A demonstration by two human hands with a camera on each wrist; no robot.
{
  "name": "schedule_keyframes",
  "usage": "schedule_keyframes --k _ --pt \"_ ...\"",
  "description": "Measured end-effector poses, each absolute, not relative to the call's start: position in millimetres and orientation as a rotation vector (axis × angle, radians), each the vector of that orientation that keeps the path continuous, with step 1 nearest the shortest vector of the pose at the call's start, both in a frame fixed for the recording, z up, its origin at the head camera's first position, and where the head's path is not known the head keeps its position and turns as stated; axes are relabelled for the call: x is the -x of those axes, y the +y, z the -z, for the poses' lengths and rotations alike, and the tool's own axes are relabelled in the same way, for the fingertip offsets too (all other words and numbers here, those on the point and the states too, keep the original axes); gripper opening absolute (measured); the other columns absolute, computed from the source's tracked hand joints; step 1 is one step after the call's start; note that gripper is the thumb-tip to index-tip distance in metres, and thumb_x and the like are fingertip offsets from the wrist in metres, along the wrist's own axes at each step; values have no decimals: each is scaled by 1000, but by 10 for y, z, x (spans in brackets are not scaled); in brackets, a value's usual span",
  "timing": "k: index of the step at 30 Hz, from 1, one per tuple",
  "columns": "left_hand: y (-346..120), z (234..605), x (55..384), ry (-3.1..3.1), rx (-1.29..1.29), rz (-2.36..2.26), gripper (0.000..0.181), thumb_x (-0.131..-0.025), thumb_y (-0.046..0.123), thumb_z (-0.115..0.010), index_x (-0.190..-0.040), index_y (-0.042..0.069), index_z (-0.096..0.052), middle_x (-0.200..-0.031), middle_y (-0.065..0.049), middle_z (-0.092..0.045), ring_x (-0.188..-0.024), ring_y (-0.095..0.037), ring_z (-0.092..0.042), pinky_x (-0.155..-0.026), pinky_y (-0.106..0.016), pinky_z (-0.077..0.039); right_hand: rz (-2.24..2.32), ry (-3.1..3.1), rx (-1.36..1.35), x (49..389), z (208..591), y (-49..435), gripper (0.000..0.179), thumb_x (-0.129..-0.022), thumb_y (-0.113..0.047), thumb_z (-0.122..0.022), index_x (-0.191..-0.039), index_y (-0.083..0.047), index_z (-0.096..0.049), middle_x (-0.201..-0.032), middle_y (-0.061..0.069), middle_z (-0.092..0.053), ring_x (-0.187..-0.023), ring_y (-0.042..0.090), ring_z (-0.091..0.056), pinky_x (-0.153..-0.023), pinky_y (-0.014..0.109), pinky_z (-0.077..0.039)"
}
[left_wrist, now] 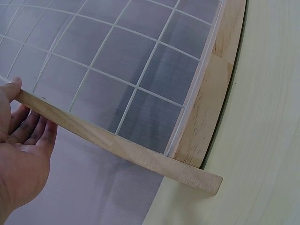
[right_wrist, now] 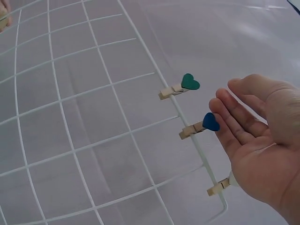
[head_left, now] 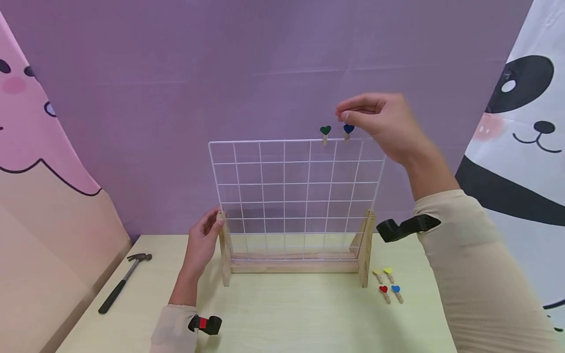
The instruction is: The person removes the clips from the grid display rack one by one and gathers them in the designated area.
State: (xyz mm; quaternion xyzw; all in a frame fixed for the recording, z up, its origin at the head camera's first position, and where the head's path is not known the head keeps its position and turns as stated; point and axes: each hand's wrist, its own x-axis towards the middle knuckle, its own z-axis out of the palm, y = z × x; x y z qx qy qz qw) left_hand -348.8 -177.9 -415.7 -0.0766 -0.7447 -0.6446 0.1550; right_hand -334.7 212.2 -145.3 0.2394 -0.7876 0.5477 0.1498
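A white wire grid [head_left: 284,201] stands upright in a wooden stand [head_left: 293,266]. Clipped to its top wire are a mini clothespin with a green heart [head_left: 325,130] and another with a dark blue heart [right_wrist: 211,122]. A third mini clothespin [right_wrist: 218,188] sits close to the grid's corner, its far end partly hidden by the right hand. My right hand [head_left: 379,115] is right at the dark blue heart, with thumb and fingers apart in the right wrist view. With thumb and fingers, my left hand [left_wrist: 26,150] grips the stand's left wooden post [left_wrist: 108,145].
Several loose mini clothespins with hearts, among them a red one [head_left: 384,293] and a light blue one [head_left: 397,293], lie right of the stand. A claw hammer [head_left: 123,282] lies on the left of the table [head_left: 291,318]. Behind hangs a purple backdrop [head_left: 176,117].
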Motion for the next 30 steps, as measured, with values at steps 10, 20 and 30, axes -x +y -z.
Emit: schedule_keyframes --k 10,20,30 --pt "-1794 4165 3476 -2143 226 1829 51 -106 32 -60 -151 9 -51 -150 -15 -57 -141 -26 -52 -97 -2 -44 -1492 -2317 -639 3397 1451 2032 24 -95 -21 -76 -116 -9 -77 -103 -12 -77 -103 9 -70 -89 13 -52" --pt "-1807 4187 3480 -2145 215 1841 49 -105 30 -61 -150 12 -52 -147 -12 -59 -135 -21 -55 -97 -3 -46 -1433 -2404 -614 3472 1505 1947 26 -96 -21 -74 -118 -8 -76 -100 -13 -77 -95 7 -69 -73 19 -53" --pt "-1819 4171 3492 -2145 221 1838 49 -106 28 -60 -151 11 -51 -149 -13 -58 -139 -24 -53 -97 -2 -45 -1354 -2473 -625 3505 1531 1903 25 -96 -17 -74 -118 -7 -74 -95 -12 -76 -93 14 -70 -69 23 -49"
